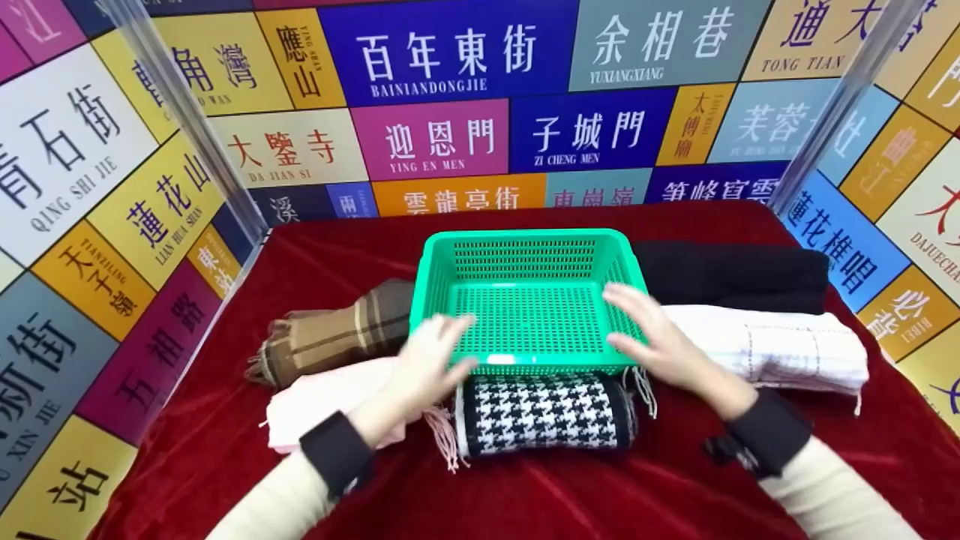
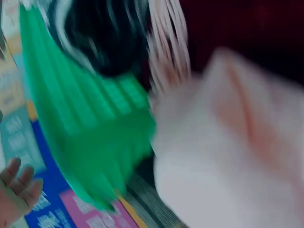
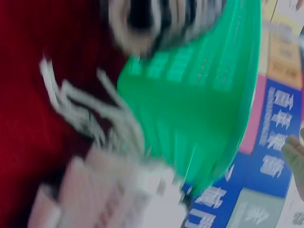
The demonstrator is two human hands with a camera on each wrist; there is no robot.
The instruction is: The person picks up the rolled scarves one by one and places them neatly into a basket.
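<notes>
Grip, left: left hand [image 1: 429, 356], fingers loosely extended and holding nothing, over the near left corner of the green basket [image 1: 525, 319]; contact unclear.
Grip, right: right hand [image 1: 654, 341], fingers spread and likewise holding nothing, by the basket's right side.
Basket position: upright between the hands, mid-table [image 1: 570, 499].
Front roll: houndstooth scarf [image 1: 544, 416], black and white, just before the basket.
Left rolls: pink scarf [image 1: 322, 405] nearer, brown plaid scarf [image 1: 330, 341] behind.
Right rolls: white scarf [image 1: 780, 345] nearer, black scarf [image 1: 739, 277] behind.
Covering: dark red cloth [image 1: 210, 457].
Backdrop: colourful sign panels [image 1: 450, 52].
</notes>
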